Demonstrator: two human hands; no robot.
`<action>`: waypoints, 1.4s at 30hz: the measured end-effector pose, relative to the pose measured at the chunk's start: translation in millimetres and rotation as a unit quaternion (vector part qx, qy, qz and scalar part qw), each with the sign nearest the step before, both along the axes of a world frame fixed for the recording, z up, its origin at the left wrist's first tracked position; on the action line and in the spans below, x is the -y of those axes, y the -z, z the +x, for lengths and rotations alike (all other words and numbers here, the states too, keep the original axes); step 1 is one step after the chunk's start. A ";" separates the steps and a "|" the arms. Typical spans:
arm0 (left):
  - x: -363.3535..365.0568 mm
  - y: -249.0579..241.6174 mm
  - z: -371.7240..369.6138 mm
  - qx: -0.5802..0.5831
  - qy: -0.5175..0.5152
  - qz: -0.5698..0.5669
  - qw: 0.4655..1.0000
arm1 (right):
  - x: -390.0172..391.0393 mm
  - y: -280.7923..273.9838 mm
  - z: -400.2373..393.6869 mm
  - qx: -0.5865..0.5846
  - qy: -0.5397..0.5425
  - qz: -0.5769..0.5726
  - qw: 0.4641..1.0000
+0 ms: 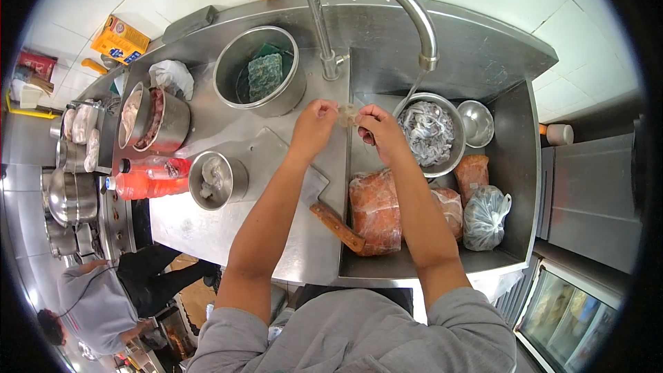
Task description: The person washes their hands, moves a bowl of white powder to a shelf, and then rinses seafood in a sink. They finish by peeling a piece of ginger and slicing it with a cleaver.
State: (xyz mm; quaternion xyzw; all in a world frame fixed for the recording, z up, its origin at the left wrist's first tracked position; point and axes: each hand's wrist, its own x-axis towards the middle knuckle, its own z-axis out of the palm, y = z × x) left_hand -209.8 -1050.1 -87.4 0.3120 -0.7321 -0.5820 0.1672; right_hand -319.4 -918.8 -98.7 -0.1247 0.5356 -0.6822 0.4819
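Observation:
My left hand [318, 123] and my right hand [380, 130] meet above the sink's left edge. Pinched between their fingertips is a small, pale, translucent piece that looks like a shrimp [347, 115]. To the right of my right hand, a metal bowl [429, 135] full of grey-white, shrimp-like pieces stands in the sink, with water running at its left rim. A smaller metal bowl [476, 124] is beside it. Left of my left forearm, a metal pot [218, 179] holds a few pale pieces. A cleaver with a wooden handle [337, 226] lies under my arms.
Packs of frozen orange-pink food [375, 211] and a tied plastic bag [487, 217] lie in the sink. A curved faucet [414, 10] arches overhead. Leftward are a pot with a green scouring pad [265, 76], red bottles [148, 185] and another person [103, 297].

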 end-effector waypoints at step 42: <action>-19.1 -23.1 10.8 -0.051 0.005 0.189 0.981 | 3.6 -19.4 17.0 0.032 0.043 -0.017 0.998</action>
